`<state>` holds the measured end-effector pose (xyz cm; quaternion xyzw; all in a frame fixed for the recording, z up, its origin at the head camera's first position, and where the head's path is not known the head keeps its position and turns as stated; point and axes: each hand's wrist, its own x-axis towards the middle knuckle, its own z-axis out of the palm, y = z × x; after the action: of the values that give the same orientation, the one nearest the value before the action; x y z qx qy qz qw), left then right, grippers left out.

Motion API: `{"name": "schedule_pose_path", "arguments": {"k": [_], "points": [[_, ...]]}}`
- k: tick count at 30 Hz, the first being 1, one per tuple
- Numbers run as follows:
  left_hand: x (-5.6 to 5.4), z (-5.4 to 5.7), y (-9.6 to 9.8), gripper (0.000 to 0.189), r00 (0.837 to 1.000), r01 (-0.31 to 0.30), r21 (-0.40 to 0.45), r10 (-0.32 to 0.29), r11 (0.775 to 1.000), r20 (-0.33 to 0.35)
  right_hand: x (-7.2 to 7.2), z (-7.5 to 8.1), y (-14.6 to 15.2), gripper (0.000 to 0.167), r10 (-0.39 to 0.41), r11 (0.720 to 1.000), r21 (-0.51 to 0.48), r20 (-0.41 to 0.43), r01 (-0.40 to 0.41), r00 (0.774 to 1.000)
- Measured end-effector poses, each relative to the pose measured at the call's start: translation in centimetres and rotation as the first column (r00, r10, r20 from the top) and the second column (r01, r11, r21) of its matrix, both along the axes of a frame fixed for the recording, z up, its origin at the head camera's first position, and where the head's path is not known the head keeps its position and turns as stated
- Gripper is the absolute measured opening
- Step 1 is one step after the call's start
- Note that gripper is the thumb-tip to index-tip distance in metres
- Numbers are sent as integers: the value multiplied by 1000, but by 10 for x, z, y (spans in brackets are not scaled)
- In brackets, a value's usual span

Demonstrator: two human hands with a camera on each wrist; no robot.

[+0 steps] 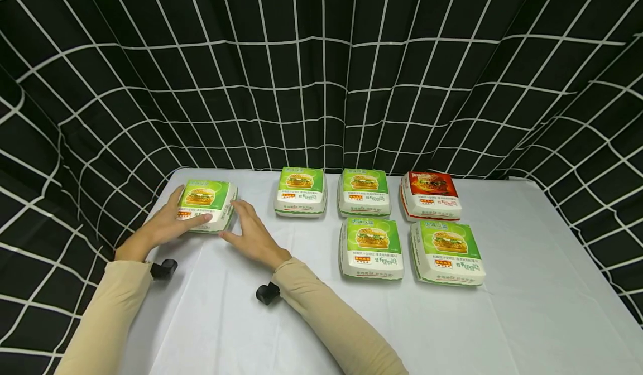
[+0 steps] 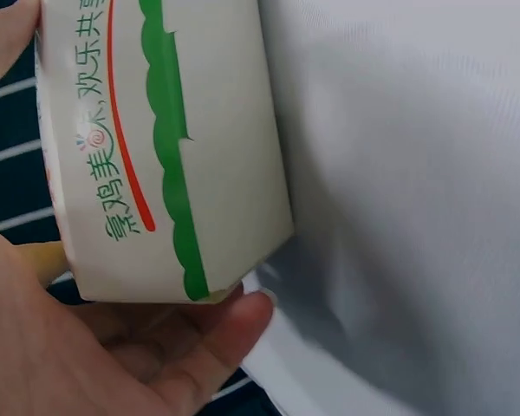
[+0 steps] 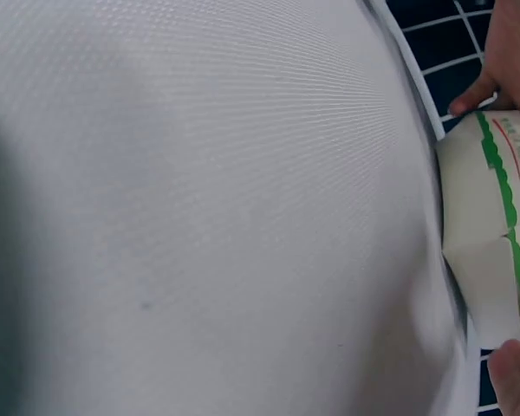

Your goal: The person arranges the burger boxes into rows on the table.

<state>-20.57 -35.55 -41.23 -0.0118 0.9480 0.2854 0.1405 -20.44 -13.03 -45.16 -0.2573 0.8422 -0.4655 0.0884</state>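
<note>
A green and white burger box [image 1: 205, 199] sits at the table's far left corner. My left hand [image 1: 162, 225] holds it from the left, with the thumb across its near side. In the left wrist view, fingers [image 2: 217, 342] of that hand curl in against the end of the burger box [image 2: 217, 147]. On the box's right side, my right hand [image 1: 256, 238] is spread, its fingertips at the right edge and the thumb by the near right corner. The right wrist view shows a fingertip [image 3: 513, 373] at the corner of the burger box [image 3: 481, 217].
Several more burger boxes stand to the right. Two green ones [image 1: 300, 192] [image 1: 364, 192] and a red one [image 1: 431, 195] form a back row; two green ones [image 1: 372, 248] [image 1: 447, 252] are in front. Behind the white table [image 1: 241, 319] hangs a black gridded curtain [image 1: 321, 73].
</note>
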Motion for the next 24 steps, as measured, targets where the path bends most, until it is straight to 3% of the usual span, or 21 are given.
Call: {"name": "schedule_pose_path", "arguments": {"k": [8, 17, 24], "points": [[13, 1, 16, 110, 999, 30, -22, -30, 999, -17, 5, -3, 5, 68, 2, 1000, -4, 6, -2, 1000], [30, 1, 31, 114, 995, 70, 47, -67, 996, -74, 12, -1, 20, 66, -59, 998, -17, -67, 58, 996], [44, 4, 42, 115, 990, 92, 46, -86, 995, -114, 22, 5, 35, 71, -63, 998, 0, -74, 63, 995]]}}
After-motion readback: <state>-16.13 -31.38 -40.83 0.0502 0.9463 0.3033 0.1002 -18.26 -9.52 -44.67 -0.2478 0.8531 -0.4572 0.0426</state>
